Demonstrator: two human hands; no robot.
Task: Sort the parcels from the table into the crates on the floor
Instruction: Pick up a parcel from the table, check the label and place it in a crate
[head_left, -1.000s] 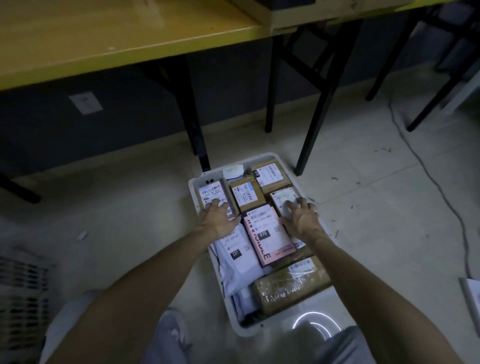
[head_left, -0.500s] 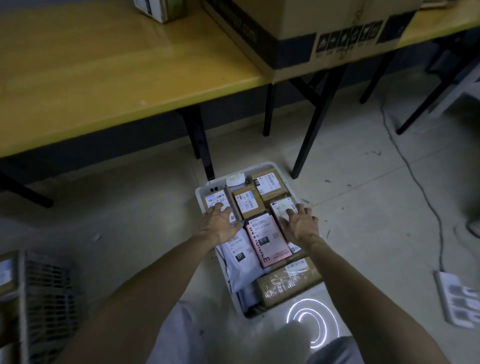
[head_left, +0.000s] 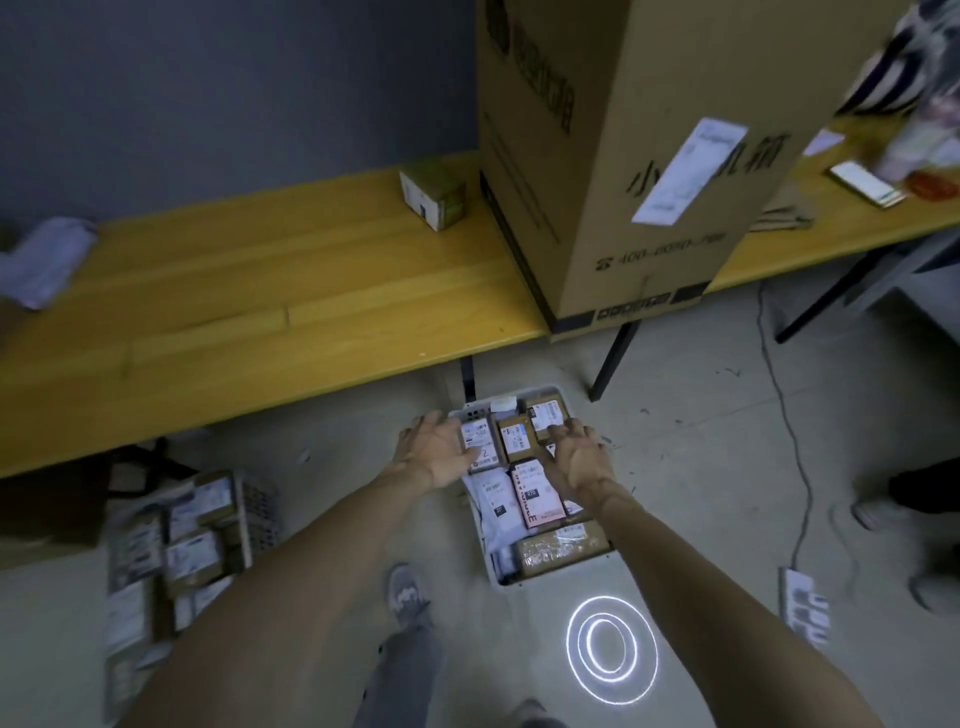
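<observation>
Our left hand (head_left: 439, 451) and right hand (head_left: 581, 457), fingers spread and empty, have lifted off the parcels packed in the white crate (head_left: 540, 483) on the floor. With our view risen, a small box (head_left: 432, 194) shows on the table (head_left: 260, 296), likely next to sort.

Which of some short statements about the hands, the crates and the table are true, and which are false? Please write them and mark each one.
1. Both hands, left hand and right hand, are open above the white crate. True.
2. The white crate stands on the table. False: it stands on the floor.
3. A pink parcel lies in the white crate. True.
4. The big cardboard box lies on the floor. False: it stands on the table.
5. The small box is on the table. True.
</observation>
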